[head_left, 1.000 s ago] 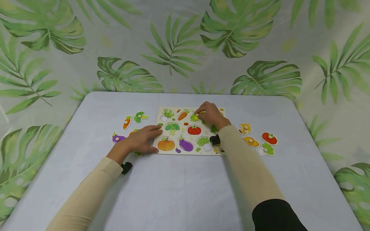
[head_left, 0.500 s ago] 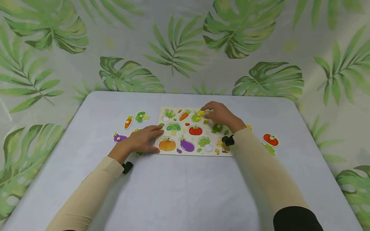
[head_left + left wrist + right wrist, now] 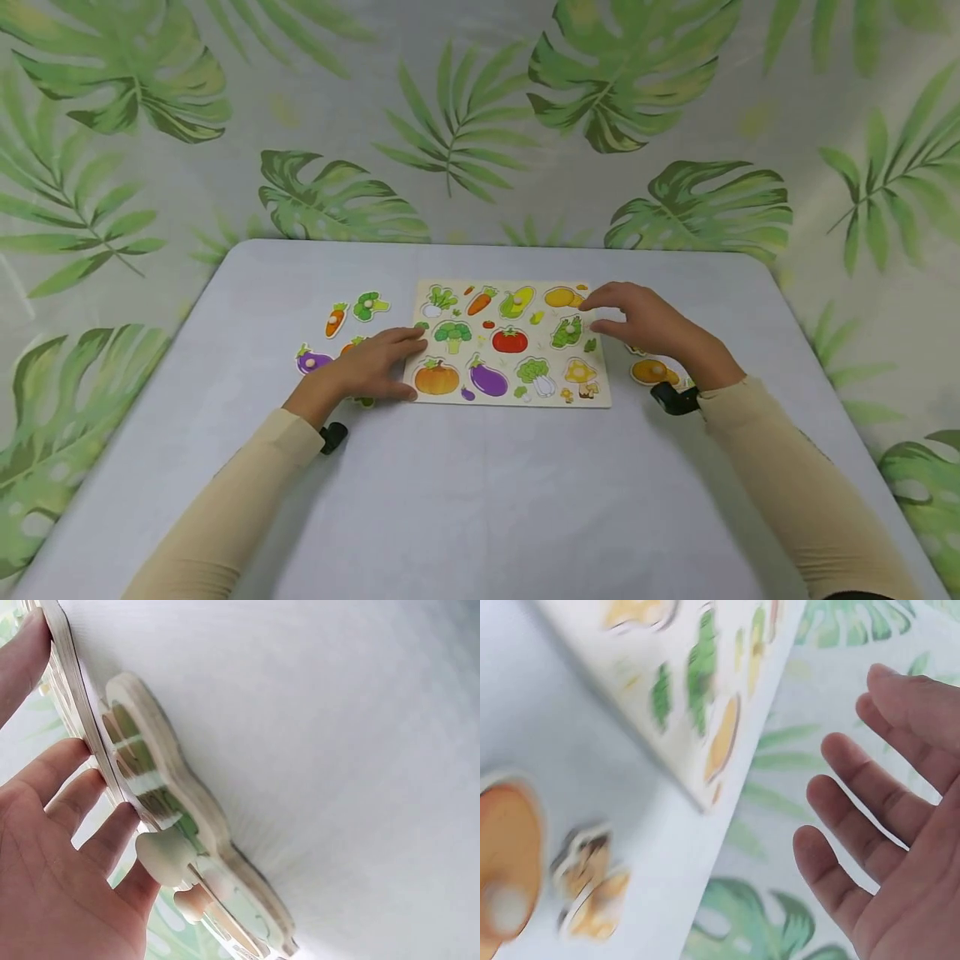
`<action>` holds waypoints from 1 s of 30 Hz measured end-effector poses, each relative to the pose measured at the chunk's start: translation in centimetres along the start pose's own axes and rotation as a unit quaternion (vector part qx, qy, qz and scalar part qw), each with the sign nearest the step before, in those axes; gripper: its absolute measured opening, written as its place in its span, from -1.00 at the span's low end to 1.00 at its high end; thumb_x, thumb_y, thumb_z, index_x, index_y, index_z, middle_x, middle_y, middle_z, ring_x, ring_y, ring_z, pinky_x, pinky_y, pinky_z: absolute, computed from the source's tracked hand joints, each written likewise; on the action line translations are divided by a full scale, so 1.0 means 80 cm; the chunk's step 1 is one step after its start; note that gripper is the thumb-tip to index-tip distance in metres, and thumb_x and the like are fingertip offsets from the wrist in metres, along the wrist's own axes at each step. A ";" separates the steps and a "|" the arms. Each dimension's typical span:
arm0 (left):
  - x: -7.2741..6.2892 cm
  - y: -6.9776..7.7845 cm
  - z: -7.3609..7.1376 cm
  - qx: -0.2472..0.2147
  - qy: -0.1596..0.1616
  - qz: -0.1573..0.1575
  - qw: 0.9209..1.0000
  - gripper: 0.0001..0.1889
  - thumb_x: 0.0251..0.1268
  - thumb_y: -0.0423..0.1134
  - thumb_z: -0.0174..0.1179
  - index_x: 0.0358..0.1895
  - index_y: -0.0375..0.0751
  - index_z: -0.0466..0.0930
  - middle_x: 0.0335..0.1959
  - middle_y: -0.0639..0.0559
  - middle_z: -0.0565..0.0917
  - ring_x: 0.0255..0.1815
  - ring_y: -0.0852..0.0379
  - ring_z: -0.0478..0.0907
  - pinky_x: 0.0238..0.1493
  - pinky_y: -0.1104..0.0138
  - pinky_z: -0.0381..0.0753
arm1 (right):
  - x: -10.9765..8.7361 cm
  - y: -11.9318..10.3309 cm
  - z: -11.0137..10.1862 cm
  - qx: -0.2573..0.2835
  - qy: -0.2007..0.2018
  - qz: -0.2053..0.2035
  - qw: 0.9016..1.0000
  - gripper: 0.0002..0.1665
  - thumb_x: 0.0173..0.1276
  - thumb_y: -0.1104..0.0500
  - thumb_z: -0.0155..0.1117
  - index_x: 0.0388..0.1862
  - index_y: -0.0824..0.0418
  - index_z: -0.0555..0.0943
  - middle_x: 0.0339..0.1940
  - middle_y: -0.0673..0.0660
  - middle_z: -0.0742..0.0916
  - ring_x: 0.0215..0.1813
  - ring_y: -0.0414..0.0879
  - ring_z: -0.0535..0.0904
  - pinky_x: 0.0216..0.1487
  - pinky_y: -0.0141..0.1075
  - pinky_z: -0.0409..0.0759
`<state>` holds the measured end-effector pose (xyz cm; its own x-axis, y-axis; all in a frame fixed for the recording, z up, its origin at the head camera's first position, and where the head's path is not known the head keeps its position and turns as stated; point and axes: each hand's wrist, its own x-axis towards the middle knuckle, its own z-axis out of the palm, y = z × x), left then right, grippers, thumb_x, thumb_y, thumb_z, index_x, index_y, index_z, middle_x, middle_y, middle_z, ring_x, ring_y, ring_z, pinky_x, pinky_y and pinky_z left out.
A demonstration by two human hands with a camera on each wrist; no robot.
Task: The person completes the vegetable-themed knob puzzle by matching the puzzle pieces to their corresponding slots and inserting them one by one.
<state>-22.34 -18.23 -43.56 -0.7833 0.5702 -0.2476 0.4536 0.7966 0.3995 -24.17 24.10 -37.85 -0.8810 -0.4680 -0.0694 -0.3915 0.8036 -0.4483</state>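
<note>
A pale vegetable puzzle board lies flat on the white table. My left hand rests at its left side, and in the left wrist view the fingertips touch the board's edge. A corn piece with a knob sits in the top row, and a knobbed green vegetable piece sits below it to the right. My right hand hovers over the board's right edge, holding nothing, its fingers apart from the thumb. A yellow-orange potato-like piece lies under the right wrist, partly hidden.
Loose knobbed pieces lie left of the board: a carrot, a broccoli, an eggplant and others partly beneath the left hand. A mushroom piece lies right of the board. Leaf-print cloth hangs behind the table.
My right hand has let go of the corn piece, leaving it in the board, and has moved right and nearer to me. The left hand has stayed in place.
</note>
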 end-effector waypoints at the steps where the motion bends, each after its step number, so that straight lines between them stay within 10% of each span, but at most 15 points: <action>1: 0.000 0.000 0.000 -0.002 -0.001 -0.001 1.000 -0.13 0.13 0.03 0.42 0.51 -0.10 0.26 0.62 -0.05 0.13 0.63 -0.16 0.05 0.58 -0.08 0.16 | -0.006 0.004 -0.001 0.000 0.000 0.004 1.000 -0.57 0.39 0.19 0.29 0.22 0.20 0.61 0.27 0.24 0.64 0.36 0.21 0.46 0.36 0.20 0.44; 30: 0.000 0.002 -0.001 0.000 -0.003 -0.014 1.000 -0.12 0.12 0.04 0.43 0.51 -0.07 0.25 0.63 -0.02 0.12 0.63 -0.17 0.04 0.58 -0.10 0.14 | -0.038 0.098 0.021 -0.038 0.006 0.133 0.990 -0.61 0.34 0.05 0.35 -0.02 0.32 0.68 -0.01 0.35 0.67 0.06 0.26 0.56 0.09 0.19 0.53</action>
<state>-22.29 -18.09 -43.45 -0.7928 0.5490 -0.2647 0.4318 0.8124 0.3918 -24.12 31.25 -42.65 -0.9586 -0.2322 -0.1647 -0.1639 0.9232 -0.3478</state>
